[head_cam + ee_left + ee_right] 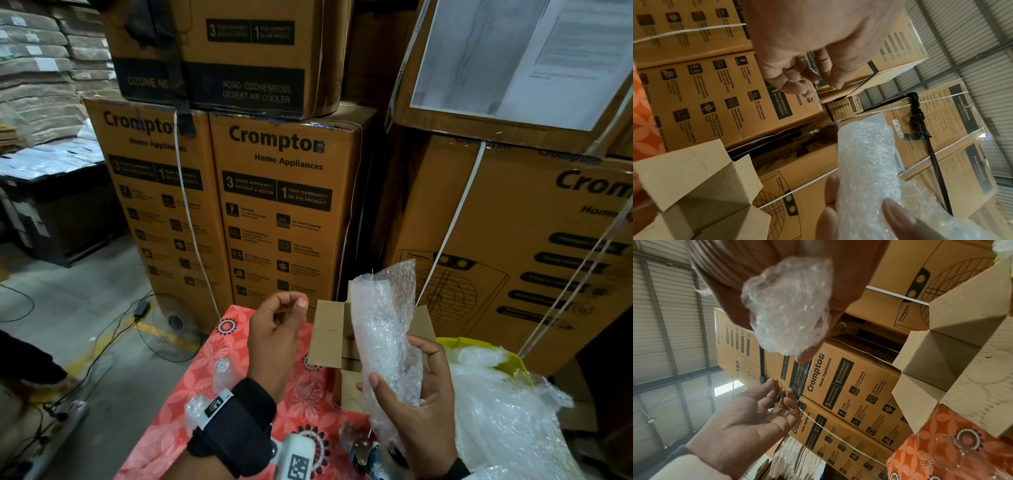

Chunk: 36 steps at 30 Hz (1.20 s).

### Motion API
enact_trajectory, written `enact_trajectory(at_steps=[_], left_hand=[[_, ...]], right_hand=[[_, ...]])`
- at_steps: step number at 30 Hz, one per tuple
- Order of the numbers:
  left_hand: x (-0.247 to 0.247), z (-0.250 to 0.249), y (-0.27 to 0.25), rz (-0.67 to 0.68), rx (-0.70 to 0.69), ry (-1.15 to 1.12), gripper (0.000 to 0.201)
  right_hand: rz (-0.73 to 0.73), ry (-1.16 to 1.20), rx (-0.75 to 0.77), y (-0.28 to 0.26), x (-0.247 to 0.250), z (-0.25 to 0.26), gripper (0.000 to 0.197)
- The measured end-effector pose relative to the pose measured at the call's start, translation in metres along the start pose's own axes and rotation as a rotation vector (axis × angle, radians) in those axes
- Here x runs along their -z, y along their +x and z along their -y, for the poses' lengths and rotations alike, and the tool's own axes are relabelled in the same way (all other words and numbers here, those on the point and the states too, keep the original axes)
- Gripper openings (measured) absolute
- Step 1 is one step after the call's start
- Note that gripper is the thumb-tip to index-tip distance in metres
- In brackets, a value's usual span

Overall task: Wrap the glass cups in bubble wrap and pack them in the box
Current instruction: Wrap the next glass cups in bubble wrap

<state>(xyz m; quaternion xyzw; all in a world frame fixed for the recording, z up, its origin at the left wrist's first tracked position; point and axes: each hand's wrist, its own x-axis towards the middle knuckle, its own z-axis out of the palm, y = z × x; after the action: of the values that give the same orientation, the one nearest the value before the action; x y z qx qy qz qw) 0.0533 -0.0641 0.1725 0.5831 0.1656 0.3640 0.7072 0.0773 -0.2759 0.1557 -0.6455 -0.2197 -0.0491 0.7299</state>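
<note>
My right hand (pixel 395 365) grips a tall bubble-wrapped bundle (pixel 383 329) upright over the table; what it holds inside is hidden. The right wrist view shows the bundle (pixel 789 308) end-on against my palm. My left hand (pixel 293 302) hovers beside it, palm toward me, fingers loosely curled and holding nothing. A small open cardboard box (pixel 329 337) stands just behind both hands, flaps up. One bare glass cup (pixel 305 385) sits on the red floral tablecloth (pixel 212 346). Two small wrapped items (pixel 222 368) lie at the cloth's left side.
A heap of bubble wrap (pixel 496 404) fills a yellow bin (pixel 462 342) at my right. Tall stacked Crompton cartons (pixel 281 205) wall in the back of the table. A pedestal fan (pixel 171 329) and cables lie on the floor at left.
</note>
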Motion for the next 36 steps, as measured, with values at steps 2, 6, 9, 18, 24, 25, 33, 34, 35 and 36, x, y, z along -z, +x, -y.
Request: enact_trajectory(at_steps=[2,6,9,18,24,25,33,34,35,36], left_hand=[[0.0,0.0,0.0,0.002,0.004,-0.002,0.008],[0.001,0.0,-0.001,0.008,0.004,-0.012,0.008],[0.001,-0.001,-0.002,0.016,0.001,-0.013,0.008],[0.003,0.0,-0.003,0.013,0.011,-0.014,0.007],[0.005,0.001,-0.002,-0.012,0.027,-0.052,0.026],[0.005,0.001,-0.002,0.0,0.04,-0.062,0.028],[0.003,-0.002,-0.007,0.039,0.02,-0.038,0.013],[0.003,-0.004,-0.007,0.04,0.029,-0.041,0.014],[0.002,-0.006,-0.009,0.043,0.04,-0.045,0.014],[0.002,-0.008,-0.011,0.056,0.053,-0.061,0.015]], right_hand=[[0.0,0.001,0.013,0.0,-0.001,0.002,0.069],[0.001,0.01,0.013,0.0,-0.002,0.003,0.069],[0.003,0.017,0.006,0.001,-0.002,0.001,0.069],[0.018,0.026,-0.016,-0.001,-0.002,-0.006,0.071],[0.021,0.051,-0.023,-0.003,-0.003,-0.006,0.071],[0.022,0.058,-0.027,-0.003,-0.003,-0.005,0.071],[0.049,0.039,0.05,-0.003,-0.011,0.004,0.067],[0.053,0.042,0.053,-0.003,-0.011,0.004,0.067],[0.057,0.046,0.055,-0.003,-0.012,0.005,0.067],[0.058,0.049,0.052,-0.003,-0.013,0.005,0.067]])
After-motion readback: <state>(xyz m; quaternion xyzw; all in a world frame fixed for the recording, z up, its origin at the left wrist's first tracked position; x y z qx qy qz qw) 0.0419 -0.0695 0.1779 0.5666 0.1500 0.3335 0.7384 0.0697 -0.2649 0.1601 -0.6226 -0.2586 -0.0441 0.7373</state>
